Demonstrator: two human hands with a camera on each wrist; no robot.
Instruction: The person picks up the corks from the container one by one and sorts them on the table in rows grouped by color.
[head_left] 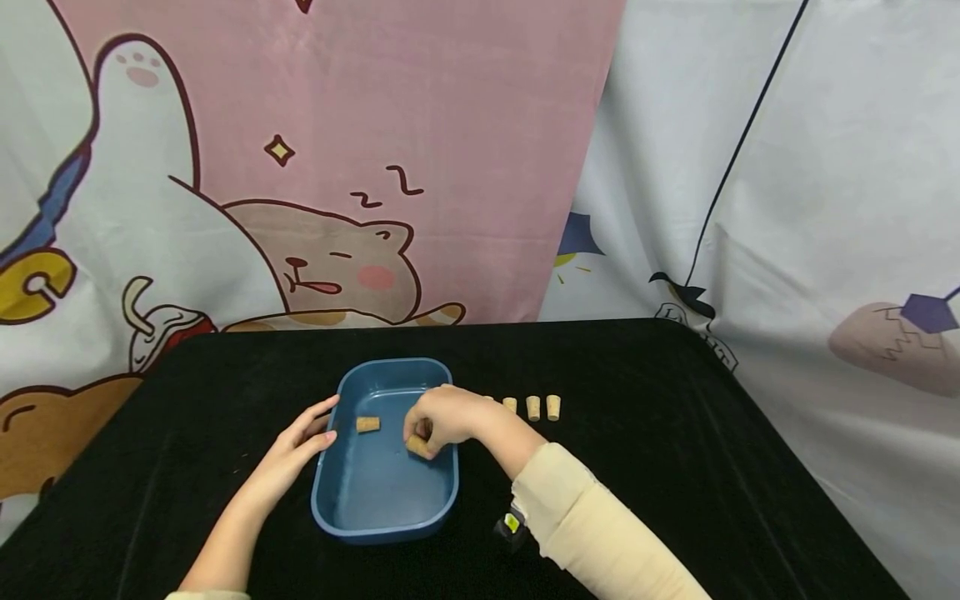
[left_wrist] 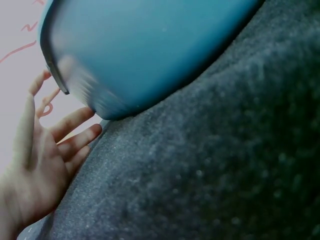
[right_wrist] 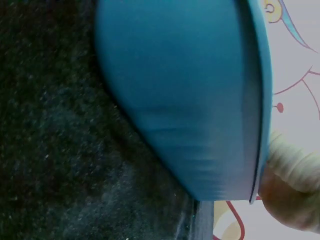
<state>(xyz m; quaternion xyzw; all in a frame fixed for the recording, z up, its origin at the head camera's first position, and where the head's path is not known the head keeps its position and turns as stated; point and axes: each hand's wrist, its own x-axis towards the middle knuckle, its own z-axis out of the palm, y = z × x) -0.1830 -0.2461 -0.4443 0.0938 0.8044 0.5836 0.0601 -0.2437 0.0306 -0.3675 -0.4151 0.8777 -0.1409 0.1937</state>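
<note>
A blue rectangular tray (head_left: 375,502) stands on the black-covered table. My right hand (head_left: 450,414) is over the tray's right side and pinches a cork stopper (head_left: 417,447) between thumb and fingers. Another cork (head_left: 367,424) lies on its side in the tray's left half. Beside the tray's left wall, my left hand (head_left: 287,456) touches the rim with loosely spread fingers. The left wrist view shows that hand (left_wrist: 44,161) against the tray's outer wall (left_wrist: 150,55). In the right wrist view the tray (right_wrist: 185,90) hides most of my right hand (right_wrist: 289,197).
To the right of the tray, several corks stand in a row on the black cloth (head_left: 637,467), among them the rightmost cork (head_left: 553,407). My right forearm partly covers the row. A printed cartoon curtain (head_left: 480,108) hangs behind the table.
</note>
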